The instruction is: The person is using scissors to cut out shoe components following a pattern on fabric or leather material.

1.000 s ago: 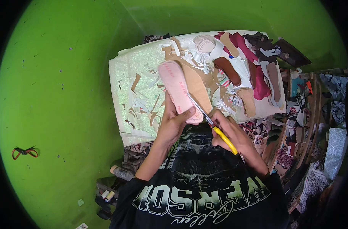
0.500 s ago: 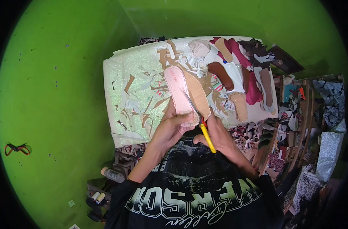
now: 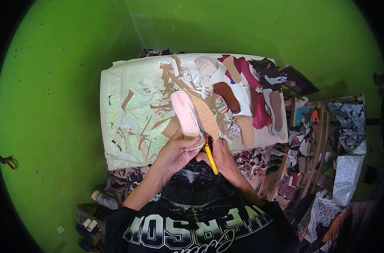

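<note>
My left hand [image 3: 180,154] grips the heel end of a pale pink shoe insole [image 3: 184,116], thumb on top. Brown cardboard [image 3: 205,116] shows along the insole's right side, wider than it and running beneath or beside it. In my right hand [image 3: 221,155] is a pair of scissors [image 3: 211,159] with yellow on the handle. Their dark blades lie at the insole's right edge, against the cardboard. How far the blades are apart cannot be made out. The right fingers are partly hidden behind the cardboard and handle.
The pale-covered table [image 3: 116,92] carries cardboard offcuts [image 3: 127,99], a dark brown sole shape [image 3: 226,97], a tan one [image 3: 244,130], and maroon pieces [image 3: 262,120]. Fabric scraps [image 3: 251,166] lie below its near edge. Silvery material [image 3: 347,179] stands at right; green walls [image 3: 61,126] rise around.
The view has shifted, so the table sits lower and further left. The scissor blades, earlier slanting over the insole's face, now run along its right edge. Both hands keep their hold.
</note>
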A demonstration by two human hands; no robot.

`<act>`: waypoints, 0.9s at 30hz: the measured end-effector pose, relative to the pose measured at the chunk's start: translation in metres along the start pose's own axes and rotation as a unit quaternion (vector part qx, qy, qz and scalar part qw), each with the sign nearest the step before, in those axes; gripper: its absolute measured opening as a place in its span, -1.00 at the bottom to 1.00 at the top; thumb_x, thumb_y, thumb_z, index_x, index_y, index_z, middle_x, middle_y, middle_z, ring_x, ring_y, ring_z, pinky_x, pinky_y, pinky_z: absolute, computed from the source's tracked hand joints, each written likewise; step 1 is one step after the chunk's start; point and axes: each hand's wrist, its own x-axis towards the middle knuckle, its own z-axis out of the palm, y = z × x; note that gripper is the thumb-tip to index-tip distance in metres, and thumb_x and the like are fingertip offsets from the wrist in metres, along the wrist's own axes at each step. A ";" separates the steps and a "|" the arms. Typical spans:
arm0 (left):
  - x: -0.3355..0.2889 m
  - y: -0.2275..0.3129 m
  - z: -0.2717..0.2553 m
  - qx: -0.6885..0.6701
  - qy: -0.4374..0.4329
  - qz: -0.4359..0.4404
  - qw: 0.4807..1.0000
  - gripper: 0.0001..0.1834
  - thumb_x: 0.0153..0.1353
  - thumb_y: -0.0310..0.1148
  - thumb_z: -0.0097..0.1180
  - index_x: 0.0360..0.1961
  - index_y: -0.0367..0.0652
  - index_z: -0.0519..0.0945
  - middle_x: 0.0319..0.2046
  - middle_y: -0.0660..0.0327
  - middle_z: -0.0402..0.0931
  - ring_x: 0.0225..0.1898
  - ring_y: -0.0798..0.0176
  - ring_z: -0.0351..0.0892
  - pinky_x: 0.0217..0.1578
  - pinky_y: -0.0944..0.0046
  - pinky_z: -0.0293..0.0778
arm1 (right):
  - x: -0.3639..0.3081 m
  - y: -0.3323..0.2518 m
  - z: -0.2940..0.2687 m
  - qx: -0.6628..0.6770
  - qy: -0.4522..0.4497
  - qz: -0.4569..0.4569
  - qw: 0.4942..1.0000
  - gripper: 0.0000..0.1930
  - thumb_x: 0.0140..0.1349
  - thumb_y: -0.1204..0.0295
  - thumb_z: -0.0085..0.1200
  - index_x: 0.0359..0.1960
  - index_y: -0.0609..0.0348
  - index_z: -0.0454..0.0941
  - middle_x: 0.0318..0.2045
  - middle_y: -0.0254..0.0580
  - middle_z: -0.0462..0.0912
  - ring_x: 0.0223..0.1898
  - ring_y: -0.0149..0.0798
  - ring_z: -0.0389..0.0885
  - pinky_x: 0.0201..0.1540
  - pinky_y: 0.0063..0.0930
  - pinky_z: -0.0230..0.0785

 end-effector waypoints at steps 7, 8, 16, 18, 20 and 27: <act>-0.003 -0.001 0.000 -0.075 -0.064 -0.049 0.994 -0.46 0.20 -0.69 0.02 0.23 -0.36 0.27 -0.15 -0.04 0.54 -0.25 0.15 0.67 -0.36 0.35 0.69 | 0.004 0.023 0.001 0.012 0.018 -0.059 0.998 0.07 -0.20 0.10 0.54 0.28 0.39 0.15 0.01 0.32 0.48 -0.03 0.38 0.50 0.00 0.00 0.38; -0.004 0.000 0.000 -0.101 -0.054 -0.061 0.992 -0.45 0.19 -0.70 0.02 0.23 -0.37 0.27 -0.15 -0.05 0.53 -0.26 0.12 0.67 -0.38 0.37 0.70 | 0.002 0.028 0.002 0.038 0.000 -0.026 0.999 0.10 -0.24 0.08 0.56 0.28 0.39 0.16 0.05 0.32 0.47 -0.01 0.39 0.49 0.01 0.01 0.38; -0.012 0.003 0.006 -0.065 -0.050 -0.089 0.993 -0.42 0.15 -0.67 0.05 0.24 -0.36 0.26 -0.14 -0.03 0.55 -0.27 0.14 0.68 -0.33 0.41 0.68 | 0.010 0.016 -0.017 -0.016 0.022 -0.031 0.999 0.17 -0.40 0.05 0.60 0.29 0.25 0.19 -0.01 0.21 0.48 -0.03 0.35 0.51 -0.02 -0.03 0.41; -0.013 0.005 0.011 -0.078 -0.037 -0.105 0.991 -0.38 0.14 -0.71 0.02 0.26 -0.35 0.22 -0.15 -0.11 0.52 -0.28 0.03 0.69 -0.40 0.41 0.72 | 0.011 0.018 -0.016 0.033 0.044 -0.042 0.998 0.14 -0.41 0.06 0.60 0.26 0.26 0.23 -0.05 0.22 0.50 0.00 0.34 0.51 -0.01 -0.03 0.41; -0.014 0.005 0.015 -0.103 -0.079 -0.104 0.986 -0.37 0.12 -0.71 0.03 0.26 -0.34 0.22 -0.16 -0.14 0.52 -0.30 0.05 0.66 -0.43 0.42 0.70 | 0.007 0.019 -0.017 0.040 0.031 -0.002 0.999 0.12 -0.41 0.05 0.59 0.24 0.28 0.26 -0.08 0.21 0.52 -0.04 0.33 0.53 -0.04 -0.04 0.42; -0.010 -0.002 0.005 -0.020 -0.087 -0.121 0.989 -0.34 0.09 -0.66 0.09 0.26 -0.40 0.21 -0.16 -0.07 0.52 -0.21 0.17 0.63 -0.27 0.43 0.63 | 0.007 0.026 -0.014 -0.013 0.048 -0.018 0.999 -0.11 -0.26 0.31 0.50 0.17 0.36 0.34 -0.25 0.13 0.57 -0.23 0.26 0.55 -0.11 -0.08 0.43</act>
